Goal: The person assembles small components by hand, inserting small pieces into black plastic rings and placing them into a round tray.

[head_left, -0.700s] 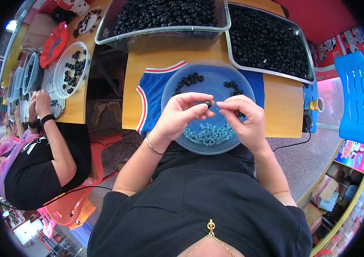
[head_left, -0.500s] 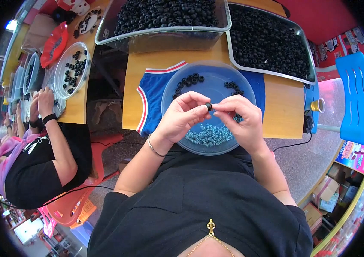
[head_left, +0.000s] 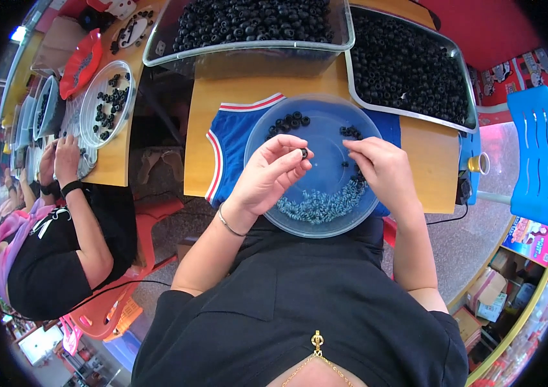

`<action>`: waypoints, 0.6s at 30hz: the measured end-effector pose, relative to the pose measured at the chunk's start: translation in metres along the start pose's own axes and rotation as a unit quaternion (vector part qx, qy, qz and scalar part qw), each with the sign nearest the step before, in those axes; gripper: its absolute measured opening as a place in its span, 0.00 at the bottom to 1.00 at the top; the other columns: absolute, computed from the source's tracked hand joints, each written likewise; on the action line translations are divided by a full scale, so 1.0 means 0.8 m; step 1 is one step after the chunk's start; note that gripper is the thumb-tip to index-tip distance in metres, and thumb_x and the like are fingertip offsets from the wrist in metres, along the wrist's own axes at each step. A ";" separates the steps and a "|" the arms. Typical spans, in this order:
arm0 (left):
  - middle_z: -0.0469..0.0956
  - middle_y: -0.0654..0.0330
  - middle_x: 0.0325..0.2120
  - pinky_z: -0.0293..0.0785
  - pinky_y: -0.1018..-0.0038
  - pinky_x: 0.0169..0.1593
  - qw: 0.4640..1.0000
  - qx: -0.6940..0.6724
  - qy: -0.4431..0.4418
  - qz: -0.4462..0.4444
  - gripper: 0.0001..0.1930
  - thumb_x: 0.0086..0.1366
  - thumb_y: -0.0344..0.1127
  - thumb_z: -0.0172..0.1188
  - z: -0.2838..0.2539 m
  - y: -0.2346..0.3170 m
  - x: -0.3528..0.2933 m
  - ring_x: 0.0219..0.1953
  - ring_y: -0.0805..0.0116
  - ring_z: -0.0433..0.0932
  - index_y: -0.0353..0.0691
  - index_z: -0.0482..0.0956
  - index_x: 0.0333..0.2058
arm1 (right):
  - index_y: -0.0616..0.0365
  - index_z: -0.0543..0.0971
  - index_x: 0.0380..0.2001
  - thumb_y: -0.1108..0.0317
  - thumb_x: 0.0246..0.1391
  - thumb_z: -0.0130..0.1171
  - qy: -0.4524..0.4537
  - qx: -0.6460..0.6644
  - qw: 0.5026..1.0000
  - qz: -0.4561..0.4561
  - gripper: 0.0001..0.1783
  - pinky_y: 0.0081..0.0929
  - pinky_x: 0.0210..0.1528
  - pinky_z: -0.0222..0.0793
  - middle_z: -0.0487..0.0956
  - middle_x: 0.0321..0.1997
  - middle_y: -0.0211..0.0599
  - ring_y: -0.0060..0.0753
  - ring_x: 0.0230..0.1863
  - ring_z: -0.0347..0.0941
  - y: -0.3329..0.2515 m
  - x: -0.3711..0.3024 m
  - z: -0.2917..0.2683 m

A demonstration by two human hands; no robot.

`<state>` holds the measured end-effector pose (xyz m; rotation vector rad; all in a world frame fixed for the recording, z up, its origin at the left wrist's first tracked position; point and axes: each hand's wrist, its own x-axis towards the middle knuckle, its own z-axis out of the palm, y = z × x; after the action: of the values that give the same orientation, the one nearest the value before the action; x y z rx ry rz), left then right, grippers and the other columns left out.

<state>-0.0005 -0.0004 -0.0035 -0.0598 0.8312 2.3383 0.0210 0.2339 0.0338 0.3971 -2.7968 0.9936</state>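
My left hand [head_left: 273,169] is pinching a small round black bead [head_left: 304,153] between thumb and fingertips, above the left part of a shallow translucent round tub [head_left: 261,206]. Over the tub's right side is my right hand [head_left: 383,169], its thumb and index finger slightly apart with nothing visible between them. Loose small pale-blue pieces [head_left: 322,204] lie along the tub's near side. Black beads [head_left: 290,121] rest at its far left. A cluster of small black parts [head_left: 350,132] sits at the far right, partly hidden behind my right hand.
A clear bin [head_left: 248,44] and a metal tray [head_left: 409,61], both full of black beads, stand at the back of the wooden table [head_left: 432,161]. Blue cloth [head_left: 229,138] lies under the tub. A blue chair [head_left: 535,151] is at right; a co-worker [head_left: 61,251] sits at left.
My hands have parted: the right has drawn back from the bead and moved right, opening its pinch. The left keeps the bead and has shifted slightly left.
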 end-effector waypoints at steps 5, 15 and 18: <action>0.80 0.58 0.40 0.76 0.78 0.47 0.999 0.029 0.015 0.025 0.09 0.66 0.28 0.59 -0.005 0.001 0.001 0.38 0.74 0.78 0.39 0.76 0.45 | 0.56 0.80 0.33 0.71 0.42 0.66 -0.119 -0.130 0.984 -0.009 0.11 0.35 0.38 0.74 0.79 0.32 0.37 0.41 0.36 0.78 -0.002 0.000 0.007; 0.79 0.51 0.46 0.78 0.76 0.48 1.000 0.025 -0.013 0.002 0.13 0.68 0.28 0.56 0.011 0.005 -0.009 0.43 0.69 0.81 0.36 0.76 0.50 | 0.57 0.79 0.30 0.74 0.47 0.64 -0.036 0.045 0.996 0.071 0.05 0.27 0.35 0.76 0.79 0.30 0.35 0.30 0.35 0.79 -0.018 0.004 0.011; 0.79 0.51 0.45 0.78 0.76 0.48 0.999 0.013 -0.031 0.000 0.14 0.68 0.29 0.55 0.010 0.003 -0.011 0.44 0.67 0.81 0.35 0.75 0.52 | 0.60 0.80 0.32 0.77 0.50 0.63 -0.004 0.270 0.955 0.123 0.05 0.22 0.35 0.75 0.80 0.31 0.35 0.25 0.34 0.79 -0.038 0.003 0.004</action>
<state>0.0064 -0.0026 0.0064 0.0250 0.8311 2.3170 0.0276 0.2085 0.0497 0.1028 -2.5826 1.8213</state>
